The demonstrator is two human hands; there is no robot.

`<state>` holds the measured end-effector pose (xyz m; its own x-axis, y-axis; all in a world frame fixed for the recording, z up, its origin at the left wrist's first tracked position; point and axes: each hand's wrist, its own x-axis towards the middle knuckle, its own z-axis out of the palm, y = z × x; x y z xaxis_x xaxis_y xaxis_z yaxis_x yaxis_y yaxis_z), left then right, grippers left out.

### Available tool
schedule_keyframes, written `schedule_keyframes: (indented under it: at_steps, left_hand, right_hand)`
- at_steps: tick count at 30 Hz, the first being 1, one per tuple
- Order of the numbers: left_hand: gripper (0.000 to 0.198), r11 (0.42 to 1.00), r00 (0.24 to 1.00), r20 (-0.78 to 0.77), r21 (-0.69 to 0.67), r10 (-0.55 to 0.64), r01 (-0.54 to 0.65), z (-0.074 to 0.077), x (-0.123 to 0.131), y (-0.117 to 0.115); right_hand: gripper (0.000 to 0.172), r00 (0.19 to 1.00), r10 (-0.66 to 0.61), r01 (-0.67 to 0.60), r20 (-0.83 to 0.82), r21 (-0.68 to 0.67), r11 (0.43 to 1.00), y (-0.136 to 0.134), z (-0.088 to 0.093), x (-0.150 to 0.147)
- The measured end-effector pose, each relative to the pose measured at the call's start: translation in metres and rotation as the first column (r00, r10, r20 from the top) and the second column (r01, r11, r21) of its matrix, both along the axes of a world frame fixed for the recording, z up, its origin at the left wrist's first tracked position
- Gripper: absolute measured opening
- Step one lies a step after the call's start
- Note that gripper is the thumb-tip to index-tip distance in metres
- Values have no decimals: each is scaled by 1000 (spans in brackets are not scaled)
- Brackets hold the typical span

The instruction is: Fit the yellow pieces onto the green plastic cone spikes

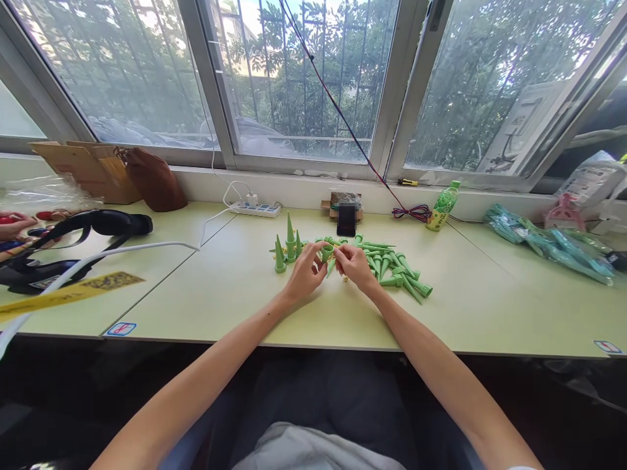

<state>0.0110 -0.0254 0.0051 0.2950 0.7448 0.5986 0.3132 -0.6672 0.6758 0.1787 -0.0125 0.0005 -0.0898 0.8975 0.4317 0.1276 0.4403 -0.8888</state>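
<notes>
Nearest, a crumpled pale-grey cloth (313, 450) lies over dark clothing, below the straight front edge of a smooth, pale yellow-green bench (304, 320). Just above the bench's middle, the left hand (307, 271) grips a light-green, plastic-looking hollow spike (327, 252), fingers curled about its wide, round mouth, which faces upward. The right hand (353, 266) has its fingertips drawn together at that rim; whether they pinch the rim itself or some small part, I cannot tell.

Just right of the hands lies a loose heap of matching green spikes (386, 264), slim and smooth, each narrowing from a collared, cup-like end to a point. Left of the hands, several upright green cones (279, 256) stand tips up, their wide ends on the bench.

Farther back, a flat black phone (346, 220) leans before a small brown cardboard box (326, 205), its top covered in shiny clear film. A white, oblong power strip (259, 209) sits to the left; a green-capped bottle with a yellow-green label (442, 207) stands to the right. Beyond, grey-framed sliding windows (304, 85) show dusty glass, thin dark bars and leafy branches.
</notes>
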Motion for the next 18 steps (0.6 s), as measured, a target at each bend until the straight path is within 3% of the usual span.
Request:
schedule_keyframes:
  at_steps: [3,7,9,11,14,18]
  left_hand:
    - [51,995,990,137,-100,12,2,0,2,2]
    - [35,962,947,313,-271,71,18,1,1,8]
    - [51,907,934,356,-404,37,119,1,-1,11]
    - [61,813,925,379,-535,-13,230,2,-2,13]
    - [62,702,912,409,-641,-29,310,1,-2,14]
    - [54,672,904,425,-658,-43,341,2,-2,13]
  right_hand:
    - [42,998,-49,50,-34,16,999,1,0,0]
    - [44,993,-70,74,-92,34,997,1,3,2]
    - [43,995,-70,74,-71,56,996,-1,3,2]
    - [42,998,-61,61,-7,79,995,-2,3,1]
    - [43,996,-41,34,77,89,995,-4,3,0]
    - [42,996,-34,28,87,77,997,-6,4,0]
